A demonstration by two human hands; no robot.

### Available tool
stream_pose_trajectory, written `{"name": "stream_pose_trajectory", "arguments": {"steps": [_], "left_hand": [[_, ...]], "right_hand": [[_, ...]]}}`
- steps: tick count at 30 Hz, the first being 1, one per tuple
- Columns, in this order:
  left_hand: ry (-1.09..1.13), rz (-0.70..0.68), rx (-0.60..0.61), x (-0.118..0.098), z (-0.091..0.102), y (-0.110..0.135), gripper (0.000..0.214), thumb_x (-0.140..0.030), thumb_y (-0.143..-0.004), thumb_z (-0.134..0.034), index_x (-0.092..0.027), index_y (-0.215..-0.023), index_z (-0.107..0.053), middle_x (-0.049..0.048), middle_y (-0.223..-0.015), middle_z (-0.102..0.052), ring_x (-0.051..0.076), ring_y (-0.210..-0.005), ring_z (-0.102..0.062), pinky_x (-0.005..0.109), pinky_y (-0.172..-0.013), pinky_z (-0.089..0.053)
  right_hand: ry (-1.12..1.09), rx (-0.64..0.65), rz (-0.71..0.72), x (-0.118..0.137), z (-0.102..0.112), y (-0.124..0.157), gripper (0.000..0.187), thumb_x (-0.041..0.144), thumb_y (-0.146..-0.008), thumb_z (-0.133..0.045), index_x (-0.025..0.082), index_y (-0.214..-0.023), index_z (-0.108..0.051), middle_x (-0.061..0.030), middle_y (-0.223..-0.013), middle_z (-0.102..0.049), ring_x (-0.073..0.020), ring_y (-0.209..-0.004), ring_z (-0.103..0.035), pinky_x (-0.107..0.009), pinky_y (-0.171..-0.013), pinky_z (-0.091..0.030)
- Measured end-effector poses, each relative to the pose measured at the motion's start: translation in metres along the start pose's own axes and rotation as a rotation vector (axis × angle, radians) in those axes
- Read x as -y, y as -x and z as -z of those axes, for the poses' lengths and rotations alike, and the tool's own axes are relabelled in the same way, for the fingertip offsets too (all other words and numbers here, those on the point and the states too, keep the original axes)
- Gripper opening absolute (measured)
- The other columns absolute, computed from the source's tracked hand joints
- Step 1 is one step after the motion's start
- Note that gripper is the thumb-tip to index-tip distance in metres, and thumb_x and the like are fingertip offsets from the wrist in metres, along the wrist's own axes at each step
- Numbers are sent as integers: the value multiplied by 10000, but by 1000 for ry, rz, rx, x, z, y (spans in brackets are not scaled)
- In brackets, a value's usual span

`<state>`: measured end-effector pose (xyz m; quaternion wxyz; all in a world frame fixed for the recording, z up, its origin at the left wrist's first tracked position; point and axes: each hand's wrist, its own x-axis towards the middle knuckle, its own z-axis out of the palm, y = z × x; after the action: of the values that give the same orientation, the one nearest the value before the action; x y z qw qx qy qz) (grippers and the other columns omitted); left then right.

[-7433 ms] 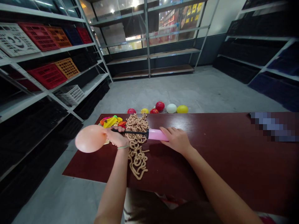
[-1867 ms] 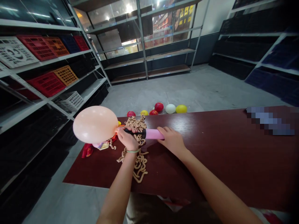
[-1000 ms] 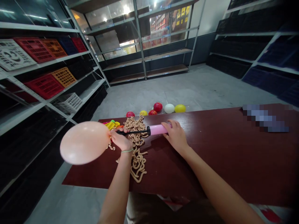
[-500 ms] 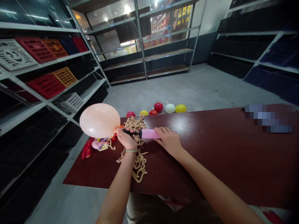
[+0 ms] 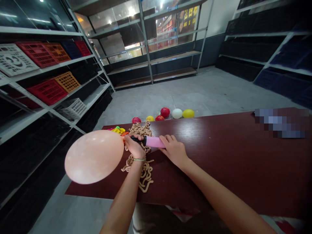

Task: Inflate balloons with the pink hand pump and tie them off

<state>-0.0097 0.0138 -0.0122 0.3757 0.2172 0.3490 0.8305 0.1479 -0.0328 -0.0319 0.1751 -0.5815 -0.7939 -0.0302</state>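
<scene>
A peach balloon point(image 5: 94, 157), swollen and rounded, hangs off to the left over the table's left part. Its neck sits at the fingers of my left hand point(image 5: 135, 147), which is closed round the black nozzle end of a pink balloon pump point(image 5: 154, 142). My right hand point(image 5: 174, 149) grips the other end of the pink barrel. Under and beside my left hand lie tan twisted modelling balloons point(image 5: 146, 174) in a loose heap. Uninflated yellow balloons point(image 5: 119, 130) show just behind the peach one, which covers whatever else lies there.
The dark red table point(image 5: 219, 162) spans the foreground. Beyond its far edge, several inflated balloons point(image 5: 165, 112) lie on the grey floor. Metal shelves point(image 5: 151, 61) stand at the back, and plastic crates point(image 5: 46, 92) fill the left rack. A blurred patch point(image 5: 280, 123) covers something at the table's right.
The peach balloon has grown larger and swung down and left, hiding the red and pink balloons there. Both hands keep hold of the pump, now slightly shorter overall between them.
</scene>
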Motion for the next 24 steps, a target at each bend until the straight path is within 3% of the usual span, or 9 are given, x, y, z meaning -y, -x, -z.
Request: {"name": "stream_pose_trajectory", "arguments": {"steps": [4, 8, 11, 14, 17, 20, 24], "left_hand": [[1, 27, -45, -8, 3, -9, 211, -375, -933, -442, -231, -784, -400, -46, -600, -434, 109, -467, -436, 270, -492, -411], [-16, -48, -105, -22, 15, -29, 224, -394, -892, -452, -227, -782, -352, -63, -610, -399, 86, -459, -411, 246, -488, -382], [-26, -95, -113, -27, 23, -38, 270, -435, -868, -476, -227, -786, -323, -76, -609, -353, 72, -456, -373, 231, -477, -354], [-21, -123, -118, -24, 20, -31, 243, -402, -881, -474, -224, -791, -336, -75, -607, -353, 68, -454, -354, 226, -468, -345], [-12, -85, -43, -17, 9, -13, 193, -369, -923, -444, -227, -812, -377, -60, -608, -400, 84, -452, -388, 244, -471, -367], [3, -46, 22, -10, 1, -1, 210, -387, -951, -438, -226, -822, -397, -52, -612, -432, 89, -460, -420, 255, -488, -395], [-15, 13, 17, -6, 4, -5, 243, -423, -949, -448, -218, -824, -406, -47, -610, -465, 104, -468, -478, 286, -522, -453]], "right_hand": [[-27, -14, 61, -18, 0, -2, 435, 342, -920, -569, 234, -1330, -467, -85, -1270, -585, -233, -1089, -490, -305, -740, -416], [4, -67, -37, -34, 2, -6, 406, 213, -869, -600, 213, -1264, -511, -97, -1287, -570, -252, -1148, -460, -332, -847, -402], [26, -62, -72, -29, 3, -6, 371, 209, -847, -606, 204, -1209, -529, -100, -1234, -584, -253, -1108, -471, -335, -829, -392], [-1, -14, -50, -11, 4, -2, 331, 309, -854, -624, 222, -1164, -550, -86, -1137, -615, -243, -1042, -499, -313, -736, -387], [-86, -2, -22, 2, 4, 2, 358, 421, -870, -627, 248, -1175, -560, -65, -1107, -631, -224, -1019, -529, -290, -682, -386], [-129, -8, 21, 0, 3, 5, 454, 505, -899, -584, 259, -1277, -527, -74, -1140, -635, -225, -1034, -548, -290, -702, -405], [-116, 27, 72, -7, 2, 3, 518, 530, -925, -535, 249, -1357, -483, -86, -1183, -632, -234, -1043, -557, -308, -729, -428]]}}
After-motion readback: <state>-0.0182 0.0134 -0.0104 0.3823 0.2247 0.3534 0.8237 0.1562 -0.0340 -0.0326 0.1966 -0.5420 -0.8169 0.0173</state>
